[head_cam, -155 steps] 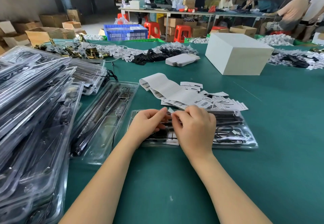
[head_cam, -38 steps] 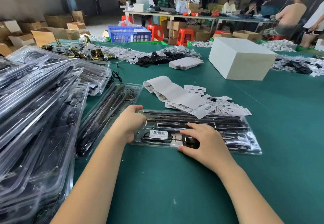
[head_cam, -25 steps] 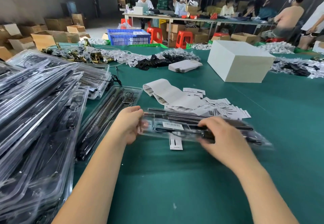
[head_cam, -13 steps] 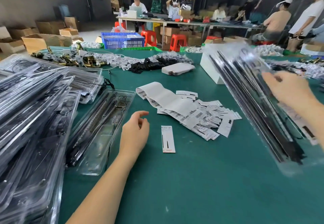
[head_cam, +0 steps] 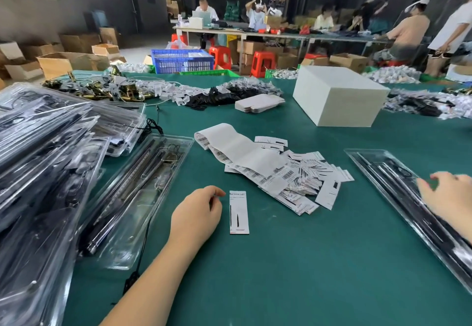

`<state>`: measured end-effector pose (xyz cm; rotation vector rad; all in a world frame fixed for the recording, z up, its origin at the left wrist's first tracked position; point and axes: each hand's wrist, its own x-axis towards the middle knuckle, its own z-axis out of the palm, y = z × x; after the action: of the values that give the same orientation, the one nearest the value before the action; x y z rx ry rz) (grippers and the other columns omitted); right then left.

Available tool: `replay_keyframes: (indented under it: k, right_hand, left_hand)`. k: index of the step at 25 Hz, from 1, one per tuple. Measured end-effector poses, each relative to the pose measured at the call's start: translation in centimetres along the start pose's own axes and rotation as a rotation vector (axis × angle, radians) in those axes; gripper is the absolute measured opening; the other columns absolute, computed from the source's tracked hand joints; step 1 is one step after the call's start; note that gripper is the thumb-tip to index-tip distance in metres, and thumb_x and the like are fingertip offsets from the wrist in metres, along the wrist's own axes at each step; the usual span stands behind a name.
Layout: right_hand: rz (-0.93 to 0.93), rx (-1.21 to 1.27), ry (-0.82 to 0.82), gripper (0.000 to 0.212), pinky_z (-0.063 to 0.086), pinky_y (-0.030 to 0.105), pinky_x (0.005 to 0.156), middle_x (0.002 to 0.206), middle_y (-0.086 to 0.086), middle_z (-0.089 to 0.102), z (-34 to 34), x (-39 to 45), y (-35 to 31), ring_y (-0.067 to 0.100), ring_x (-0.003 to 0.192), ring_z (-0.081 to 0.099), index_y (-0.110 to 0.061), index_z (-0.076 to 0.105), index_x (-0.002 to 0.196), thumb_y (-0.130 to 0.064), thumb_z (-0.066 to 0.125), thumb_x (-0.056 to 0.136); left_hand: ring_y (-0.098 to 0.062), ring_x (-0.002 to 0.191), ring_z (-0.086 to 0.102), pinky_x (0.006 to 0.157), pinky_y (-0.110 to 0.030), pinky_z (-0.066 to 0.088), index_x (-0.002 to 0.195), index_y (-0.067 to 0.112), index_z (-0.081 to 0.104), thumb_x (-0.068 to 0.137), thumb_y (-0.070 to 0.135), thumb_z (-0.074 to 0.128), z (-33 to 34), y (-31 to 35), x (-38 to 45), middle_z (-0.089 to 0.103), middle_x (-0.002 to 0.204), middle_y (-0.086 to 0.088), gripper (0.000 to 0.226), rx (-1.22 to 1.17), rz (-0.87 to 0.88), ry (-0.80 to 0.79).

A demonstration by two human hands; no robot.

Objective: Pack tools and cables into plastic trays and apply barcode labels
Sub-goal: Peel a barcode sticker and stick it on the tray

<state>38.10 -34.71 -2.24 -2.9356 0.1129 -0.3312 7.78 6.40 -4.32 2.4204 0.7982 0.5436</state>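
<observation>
A clear plastic tray (head_cam: 398, 198) packed with black rods and cable lies on the green table at the right. My right hand (head_cam: 449, 195) rests on top of it with fingers loosely spread. A white paper slip (head_cam: 239, 212) lies flat in the middle, and my left hand (head_cam: 196, 216) sits just left of it, fingers loosely curled, holding nothing. Behind the slip lies a heap of barcode labels (head_cam: 281, 172) with a long white label strip (head_cam: 229, 144). Another filled tray (head_cam: 138, 193) lies left of my left hand.
A tall slanting stack of filled clear trays (head_cam: 43, 172) fills the left side. A white box (head_cam: 337, 96) stands at the back right. Piles of tags, black parts and brass fittings (head_cam: 102, 93) lie along the far table edge. People work at a far table.
My right hand carried the labelled tray from the middle to the right and laid it flat on the table. My left hand let go and stays by the white slip left behind.
</observation>
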Motion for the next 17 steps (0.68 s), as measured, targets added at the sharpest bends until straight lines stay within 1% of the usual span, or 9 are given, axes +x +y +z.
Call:
replay_keyframes:
  k: [2, 4, 6, 7, 10, 13, 14, 15, 17]
  right_hand:
    - [-0.079, -0.015, -0.093, 0.076, 0.044, 0.051, 0.097, 0.134, 0.018, 0.049, -1.1, -4.2, -3.2, 0.04, 0.123, 0.045, -0.03, 0.047, 0.131, -0.081, 0.024, 0.078]
    - [-0.223, -0.134, -0.312, 0.068, 0.031, 0.05, 0.109, 0.156, 0.008, 0.026, 0.0, -7.6, -3.9, 0.035, 0.14, 0.029, -0.045, 0.026, 0.144, -0.077, 0.02, 0.085]
    - [-0.242, -0.226, -0.481, 0.056, 0.015, 0.056, 0.116, 0.163, 0.0, -0.002, 2.2, -8.4, -3.2, 0.032, 0.148, 0.008, -0.045, 0.004, 0.15, -0.057, 0.012, 0.096]
    - [-0.232, -0.229, -0.493, 0.053, 0.012, 0.059, 0.115, 0.162, -0.002, -0.008, 2.6, -8.3, -3.2, 0.031, 0.149, 0.005, -0.042, 0.0, 0.151, -0.047, 0.012, 0.099]
    - [-0.201, -0.232, -0.361, 0.054, 0.013, 0.06, 0.115, 0.162, 0.005, -0.002, 2.4, -5.7, -4.1, 0.033, 0.148, 0.01, -0.026, 0.007, 0.154, -0.029, 0.024, 0.103]
    - [-0.153, -0.247, -0.452, 0.053, 0.008, 0.061, 0.115, 0.163, 0.003, -0.008, 0.4, -3.1, -5.4, 0.032, 0.149, 0.004, -0.033, 0.009, 0.154, -0.03, 0.017, 0.101]
    - [-0.148, -0.218, -0.383, 0.053, 0.009, 0.062, 0.114, 0.163, 0.004, -0.004, -0.2, -3.1, -6.1, 0.033, 0.148, 0.006, -0.034, 0.013, 0.153, -0.03, 0.019, 0.101]
    - [-0.17, -0.153, -0.239, 0.052, 0.013, 0.062, 0.114, 0.162, 0.007, 0.005, -0.8, -3.9, -7.5, 0.035, 0.147, 0.012, -0.03, 0.021, 0.152, -0.03, 0.025, 0.1]
    - [-0.324, 0.106, 0.066, 0.047, 0.031, 0.054, 0.109, 0.152, 0.015, 0.034, -2.3, -8.2, -12.6, 0.036, 0.136, 0.034, -0.018, 0.04, 0.144, -0.025, 0.041, 0.098]
  left_hand:
    - [-0.006, 0.081, 0.051, 0.065, -0.025, 0.038, 0.102, 0.04, 0.062, 0.091, 0.025, 0.044, 0.1, 0.0, 0.0, 0.062, 0.096, 0.017, 0.025, 0.004, -0.005, -0.004]
    - [-0.004, 0.08, 0.048, 0.065, -0.024, 0.038, 0.102, 0.04, 0.062, 0.091, 0.026, 0.044, 0.2, 0.0, 0.1, 0.061, 0.099, 0.019, 0.026, 0.02, -0.001, -0.006]
    - [-0.002, 0.079, 0.047, 0.064, -0.024, 0.037, 0.102, 0.04, 0.062, 0.091, 0.026, 0.043, 0.3, 0.0, 0.0, 0.06, 0.102, 0.02, 0.026, 0.035, 0.007, -0.02]
    - [-0.002, 0.08, 0.048, 0.064, -0.024, 0.038, 0.103, 0.04, 0.062, 0.091, 0.026, 0.043, 0.3, 0.0, -0.1, 0.06, 0.104, 0.02, 0.026, 0.036, 0.012, -0.026]
    - [-0.002, 0.087, 0.053, 0.068, -0.023, 0.041, 0.104, 0.04, 0.062, 0.091, 0.026, 0.043, 0.1, -0.2, -0.2, 0.06, 0.107, 0.02, 0.027, 0.045, 0.035, -0.026]
    - [-0.004, 0.094, 0.058, 0.073, -0.025, 0.046, 0.107, 0.039, 0.062, 0.093, 0.026, 0.041, 0.3, 0.0, 0.0, 0.06, 0.107, 0.017, 0.028, 0.077, 0.074, -0.017]
    - [-0.006, 0.094, 0.058, 0.073, -0.026, 0.047, 0.107, 0.039, 0.062, 0.093, 0.027, 0.04, 0.4, 0.1, 0.1, 0.06, 0.106, 0.015, 0.029, 0.082, 0.078, -0.018]
    - [-0.007, 0.094, 0.058, 0.074, -0.026, 0.047, 0.108, 0.039, 0.061, 0.093, 0.027, 0.04, 0.4, 0.0, 0.1, 0.06, 0.106, 0.015, 0.029, 0.1, 0.086, -0.018]
    - [-0.009, 0.093, 0.059, 0.074, -0.028, 0.048, 0.108, 0.038, 0.061, 0.093, 0.029, 0.039, 0.5, 0.0, -0.3, 0.059, 0.104, 0.013, 0.028, 0.132, 0.101, -0.02]
